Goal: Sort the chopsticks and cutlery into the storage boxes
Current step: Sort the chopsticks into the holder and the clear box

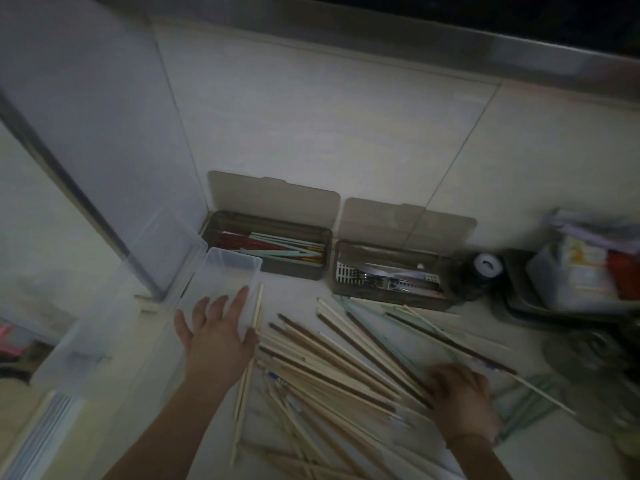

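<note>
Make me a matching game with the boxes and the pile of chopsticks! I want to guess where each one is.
Things:
1. clear box
2. left brown box
3. right brown box
4. loose chopsticks

Places or contents:
A. holds metal cutlery
B. spread on the counter
C. under the left hand
D. holds red and pale green chopsticks

Pairs: 1-C, 2-D, 3-A, 4-B

The long pale and dark brown wooden chopsticks (332, 368) look matt. The clear plastic storage box (221, 282) is smooth and slightly frosted. The two smoky brown translucent plastic boxes (266, 244) appear glossy. The perforated white plastic tray (349, 273) holds shiny metal cutlery (377, 277). The pale tiled wall (311, 133) has a smooth, dull finish.
</note>
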`<action>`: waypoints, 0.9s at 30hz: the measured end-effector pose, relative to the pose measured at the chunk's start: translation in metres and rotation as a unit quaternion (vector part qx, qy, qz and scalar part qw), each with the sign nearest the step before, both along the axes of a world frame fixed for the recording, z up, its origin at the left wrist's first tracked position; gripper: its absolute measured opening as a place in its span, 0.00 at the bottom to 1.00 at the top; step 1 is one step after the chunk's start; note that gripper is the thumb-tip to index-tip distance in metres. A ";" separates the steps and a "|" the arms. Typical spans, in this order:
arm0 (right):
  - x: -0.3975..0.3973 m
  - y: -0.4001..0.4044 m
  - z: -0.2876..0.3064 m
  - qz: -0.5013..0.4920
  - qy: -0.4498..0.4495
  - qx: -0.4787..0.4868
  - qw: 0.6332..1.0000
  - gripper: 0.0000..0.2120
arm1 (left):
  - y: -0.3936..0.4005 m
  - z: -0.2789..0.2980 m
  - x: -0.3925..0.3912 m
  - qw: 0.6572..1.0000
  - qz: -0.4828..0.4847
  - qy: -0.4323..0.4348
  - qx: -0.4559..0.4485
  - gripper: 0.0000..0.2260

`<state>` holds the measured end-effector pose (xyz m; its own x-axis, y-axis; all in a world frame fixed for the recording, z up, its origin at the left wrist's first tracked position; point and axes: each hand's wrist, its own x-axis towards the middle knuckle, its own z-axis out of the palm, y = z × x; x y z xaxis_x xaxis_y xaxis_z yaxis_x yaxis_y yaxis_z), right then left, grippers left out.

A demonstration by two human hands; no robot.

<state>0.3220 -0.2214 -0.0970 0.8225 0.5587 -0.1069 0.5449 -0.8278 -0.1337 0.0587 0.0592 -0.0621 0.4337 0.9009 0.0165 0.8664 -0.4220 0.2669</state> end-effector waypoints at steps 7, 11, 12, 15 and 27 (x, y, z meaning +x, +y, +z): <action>-0.007 0.055 0.023 -0.035 -0.058 0.236 0.969 0.09 | -0.001 0.003 -0.001 1.000 0.002 -0.011 0.004 0.32; -0.007 0.126 0.049 0.083 -0.042 0.304 0.948 0.10 | -0.001 0.004 -0.002 1.000 0.007 -0.019 -0.002 0.30; -0.008 0.146 0.056 0.121 -0.010 0.313 0.942 0.11 | -0.001 0.004 -0.002 1.000 0.006 -0.022 -0.003 0.30; -0.016 0.204 0.073 0.218 0.090 0.334 0.913 0.10 | -0.002 0.006 -0.003 1.000 0.007 -0.029 0.002 0.30; -0.017 0.296 0.039 0.366 0.017 0.012 0.930 0.16 | -0.002 0.007 -0.003 0.999 -0.003 -0.033 0.007 0.30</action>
